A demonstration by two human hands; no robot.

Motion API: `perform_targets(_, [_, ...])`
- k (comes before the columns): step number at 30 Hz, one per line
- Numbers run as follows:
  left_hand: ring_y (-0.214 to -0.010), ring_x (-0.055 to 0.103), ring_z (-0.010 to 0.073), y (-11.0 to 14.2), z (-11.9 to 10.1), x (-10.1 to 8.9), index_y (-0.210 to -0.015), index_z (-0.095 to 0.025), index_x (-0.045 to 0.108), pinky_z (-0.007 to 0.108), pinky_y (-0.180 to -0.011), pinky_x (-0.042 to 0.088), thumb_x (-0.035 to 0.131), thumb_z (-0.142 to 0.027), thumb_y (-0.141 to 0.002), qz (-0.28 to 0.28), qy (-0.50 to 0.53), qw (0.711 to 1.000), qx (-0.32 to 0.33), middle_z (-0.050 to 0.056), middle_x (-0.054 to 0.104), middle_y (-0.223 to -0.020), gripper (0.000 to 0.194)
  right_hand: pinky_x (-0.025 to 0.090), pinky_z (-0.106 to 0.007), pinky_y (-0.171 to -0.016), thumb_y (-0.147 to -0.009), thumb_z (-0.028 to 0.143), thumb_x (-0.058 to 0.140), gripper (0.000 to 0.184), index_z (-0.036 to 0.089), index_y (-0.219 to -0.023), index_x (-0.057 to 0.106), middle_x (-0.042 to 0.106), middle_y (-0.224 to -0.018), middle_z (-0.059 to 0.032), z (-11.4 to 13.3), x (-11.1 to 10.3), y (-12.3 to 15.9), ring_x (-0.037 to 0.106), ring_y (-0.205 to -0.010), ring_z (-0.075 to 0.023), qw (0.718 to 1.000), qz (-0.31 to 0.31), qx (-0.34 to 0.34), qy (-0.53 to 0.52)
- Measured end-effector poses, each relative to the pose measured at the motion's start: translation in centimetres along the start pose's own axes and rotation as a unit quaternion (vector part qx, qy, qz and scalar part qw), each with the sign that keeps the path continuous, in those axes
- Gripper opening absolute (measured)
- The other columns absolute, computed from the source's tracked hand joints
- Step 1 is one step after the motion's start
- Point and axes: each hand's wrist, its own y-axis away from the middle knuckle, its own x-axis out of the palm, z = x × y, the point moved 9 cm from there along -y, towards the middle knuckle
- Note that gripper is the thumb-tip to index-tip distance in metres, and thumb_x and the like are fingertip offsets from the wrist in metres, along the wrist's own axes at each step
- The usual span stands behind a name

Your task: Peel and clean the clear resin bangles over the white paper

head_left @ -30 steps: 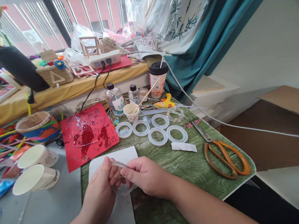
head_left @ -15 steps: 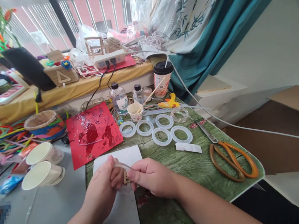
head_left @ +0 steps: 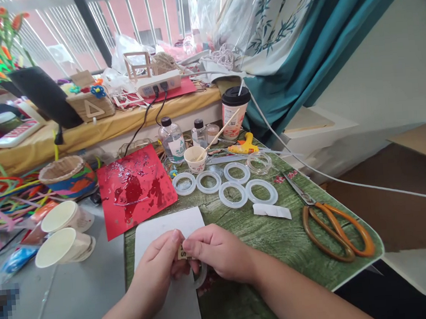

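Lettered scrap (head_left: 182,253), pinched between both hands (head_left: 155,264) (head_left: 219,254); translucent ring (head_left: 202,277), partly hidden, beneath them

The left fingers (head_left: 175,236) have moved in beside the lettered piece (head_left: 182,252).

Beyond the fingers (head_left: 194,247), a barred window (head_left: 137,19) and teal curtain (head_left: 294,71) frame a craft corner, apparently in a home. Straight ahead, translucent rings (head_left: 233,204), clear bottles (head_left: 172,145) and a yellow glue gun (head_left: 246,145) crowd a table (head_left: 284,242); pipe cleaners (head_left: 5,208) pile up far left, and large scissors (head_left: 310,201) lie to the right.
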Motion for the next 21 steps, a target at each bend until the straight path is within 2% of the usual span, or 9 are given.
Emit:
perform_targets(4, [-0.046,0.033,0.0097,0.2,-0.1,-0.2,-0.057,-0.021,0.051,0.023,-0.047,0.035,0.085,-0.076,-0.068,-0.050,0.109,0.993,0.011,-0.007,0.042,-0.047,0.065,0.033,-0.024,-0.053,-0.088,0.084,0.061,0.072,0.016,-0.068,0.065,0.053,-0.060,0.0022,0.0,-0.1,0.0,0.042,-0.055,-0.0101,1.000,0.001,-0.008,0.001])
perform_targets(7, [-0.048,0.033,0.0099,0.1,-0.8,-0.7,-0.056,-0.023,0.044,0.023,-0.049,0.038,0.086,-0.071,-0.072,-0.060,0.154,0.986,0.029,-0.009,0.036,-0.050,0.066,0.033,-0.025,-0.056,-0.088,0.085,0.061,0.072,0.016,-0.068,0.067,0.053,-0.061,0.0024,0.3,0.0,0.1,0.042,-0.057,-0.0105,1.000,0.004,-0.012,0.004])
perform_targets(10, [-0.049,0.042,0.0120,-0.2,-1.3,-0.7,-0.055,-0.022,0.046,0.025,-0.053,0.040,0.080,-0.069,-0.079,-0.026,0.120,0.992,0.031,-0.007,0.040,-0.048,0.062,0.035,-0.025,-0.058,-0.090,0.082,0.062,0.071,0.015,-0.068,0.067,0.056,-0.063,0.0013,0.6,0.1,0.2,0.045,-0.060,-0.0110,1.000,0.011,-0.024,-0.015])
perform_targets(13, [-0.046,0.050,0.0154,-0.4,-0.6,0.2,-0.054,-0.022,0.053,0.027,-0.051,0.041,0.075,-0.062,-0.082,0.053,0.039,0.998,-0.011,-0.003,0.046,-0.044,0.054,0.039,-0.025,-0.060,-0.090,0.082,0.061,0.071,0.014,-0.072,0.070,0.064,-0.069,-0.0022,0.6,0.1,0.1,0.052,-0.063,-0.0123,0.999,0.014,-0.035,-0.030])
perform_targets(16, [-0.043,0.048,0.0147,-0.2,0.3,0.9,-0.058,-0.020,0.057,0.028,-0.047,0.038,0.072,-0.066,-0.085,0.096,-0.005,0.994,-0.042,-0.001,0.053,-0.047,0.054,0.042,-0.024,-0.059,-0.088,0.083,0.063,0.071,0.015,-0.073,0.069,0.065,-0.068,-0.0021,0.2,-0.1,0.0,0.054,-0.061,-0.0126,0.999,0.006,-0.024,-0.033])
perform_targets(18, [-0.043,0.044,0.0129,-0.2,0.2,0.9,-0.057,-0.021,0.054,0.026,-0.047,0.037,0.075,-0.072,-0.081,0.081,0.000,0.996,-0.029,-0.003,0.048,-0.046,0.060,0.042,-0.025,-0.060,-0.087,0.084,0.064,0.071,0.015,-0.068,0.066,0.061,-0.064,-0.0006,0.0,-0.2,-0.2,0.053,-0.061,-0.0126,1.000,-0.002,-0.021,-0.018])
perform_targets(21, [-0.046,0.038,0.0110,-0.1,-0.7,0.0,-0.057,-0.023,0.048,0.026,-0.052,0.043,0.080,-0.074,-0.077,-0.010,0.087,0.996,0.020,-0.008,0.037,-0.047,0.063,0.040,-0.025,-0.062,-0.089,0.084,0.062,0.072,0.016,-0.064,0.063,0.057,-0.062,0.0005,0.0,-0.4,-0.4,0.049,-0.061,-0.0121,0.999,-0.014,-0.028,0.001])
